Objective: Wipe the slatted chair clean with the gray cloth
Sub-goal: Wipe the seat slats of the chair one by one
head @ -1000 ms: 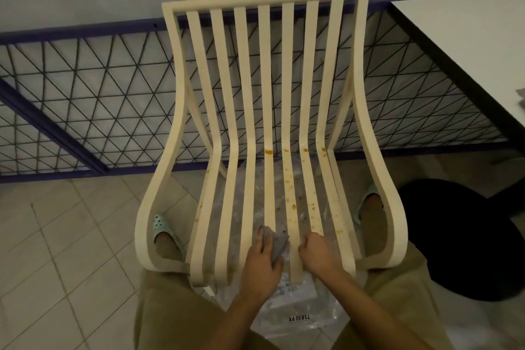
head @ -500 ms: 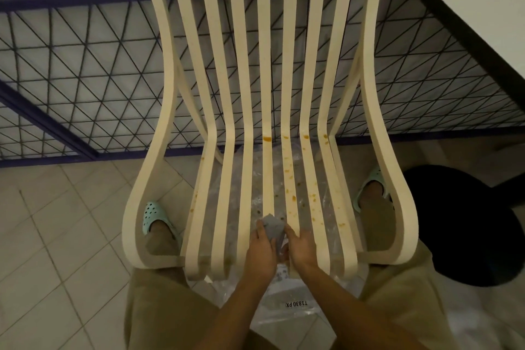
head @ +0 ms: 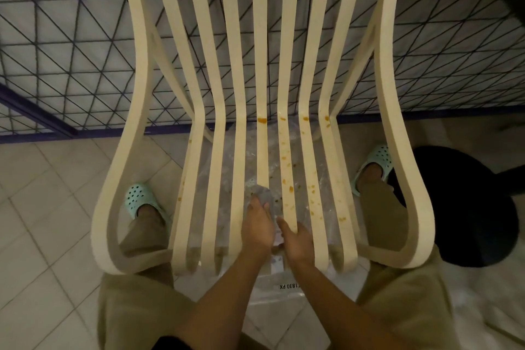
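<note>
Closer than half a second ago, the view now crops the top of the cream chair (head: 261, 65), and the cloth (head: 262, 194) has slid a little farther up the seat. Behind the chair stands a dark wire fence (head: 71, 51); below is a pale tiled floor (head: 42, 207). A clear plastic sheet (head: 284, 295) lies on the floor under the seat. The person stands at the chair's front edge, feet in mint clogs (head: 136, 199) on either side. The left hand (head: 257, 224) lies on the middle slat, fingers mostly straight, pressing the gray cloth onto it. The right hand (head: 297, 241) grips the next slat to the right, just beside the left. Small orange stains (head: 262, 120) dot the middle and right slats.
</note>
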A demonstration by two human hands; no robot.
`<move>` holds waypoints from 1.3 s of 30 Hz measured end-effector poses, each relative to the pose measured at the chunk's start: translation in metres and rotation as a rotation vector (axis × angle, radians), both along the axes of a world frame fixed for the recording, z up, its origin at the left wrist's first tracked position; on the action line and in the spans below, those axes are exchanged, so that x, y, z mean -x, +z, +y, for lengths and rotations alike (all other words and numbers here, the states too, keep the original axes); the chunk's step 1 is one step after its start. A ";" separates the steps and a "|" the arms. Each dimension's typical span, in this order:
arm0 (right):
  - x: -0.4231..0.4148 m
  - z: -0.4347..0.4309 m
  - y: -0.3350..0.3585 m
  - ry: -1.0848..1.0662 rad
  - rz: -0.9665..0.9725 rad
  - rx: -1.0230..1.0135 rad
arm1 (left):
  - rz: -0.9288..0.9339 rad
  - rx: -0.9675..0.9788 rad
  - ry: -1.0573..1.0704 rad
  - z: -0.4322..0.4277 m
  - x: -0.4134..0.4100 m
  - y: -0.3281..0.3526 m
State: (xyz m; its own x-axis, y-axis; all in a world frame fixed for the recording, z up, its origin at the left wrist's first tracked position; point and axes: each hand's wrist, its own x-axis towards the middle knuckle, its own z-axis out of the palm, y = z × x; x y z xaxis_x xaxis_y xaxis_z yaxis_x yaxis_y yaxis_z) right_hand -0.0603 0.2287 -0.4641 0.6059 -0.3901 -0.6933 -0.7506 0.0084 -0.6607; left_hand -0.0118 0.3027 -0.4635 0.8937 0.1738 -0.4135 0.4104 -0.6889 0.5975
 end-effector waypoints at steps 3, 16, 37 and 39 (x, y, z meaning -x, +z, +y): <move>-0.011 -0.007 -0.002 0.010 0.120 -0.089 | -0.026 -0.016 0.001 -0.003 -0.002 0.004; -0.010 -0.006 -0.003 0.039 0.000 0.052 | -0.002 -0.069 -0.069 0.000 0.024 0.010; -0.011 -0.002 -0.016 0.120 0.092 0.185 | -0.157 -0.074 -0.013 -0.009 -0.026 -0.013; -0.014 -0.001 -0.015 0.123 0.120 0.199 | -0.158 -0.075 -0.014 -0.010 -0.030 -0.011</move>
State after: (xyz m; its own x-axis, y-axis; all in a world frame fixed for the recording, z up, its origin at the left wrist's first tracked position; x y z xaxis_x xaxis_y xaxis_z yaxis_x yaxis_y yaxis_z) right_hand -0.0464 0.2274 -0.4792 0.5756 -0.4544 -0.6799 -0.8108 -0.2089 -0.5468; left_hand 0.0178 0.2925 -0.4746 0.9491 0.1863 -0.2541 0.3058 -0.7387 0.6007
